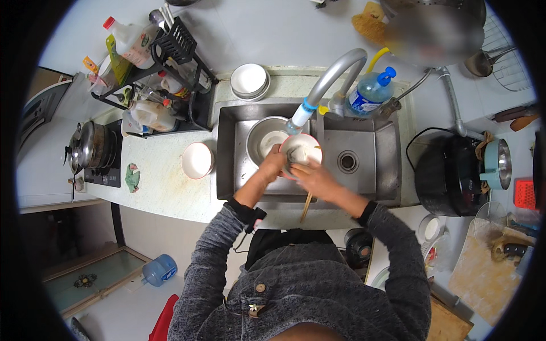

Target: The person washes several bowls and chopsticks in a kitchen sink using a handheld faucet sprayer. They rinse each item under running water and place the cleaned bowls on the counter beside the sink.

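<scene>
A white bowl with a red rim (pixel 305 145) is tilted over the double-basin steel sink (pixel 273 198), below the faucet's spout (pixel 294 125). My left hand (pixel 272 164) grips its left side. Blurred by motion, my right hand (pixel 318 179) has its fingers at the near inner side of the bowl; whether they hold something is hidden. A greyish patch shows inside the bowl. Behind it, a round metal basin (pixel 255 138) sits in the left sink basin. Wooden chopsticks (pixel 306 206) lie across the sink's front edge, partly covered by my right hand.
Another red-rimmed bowl (pixel 198 160) stands on the counter left of the sink, near a green cloth (pixel 132 177). Stacked white bowls (pixel 249 81) are behind the sink. A blue pump bottle (pixel 369 93) stands beside the faucet (pixel 337 70). A black rack (pixel 198 106) holds several bottles.
</scene>
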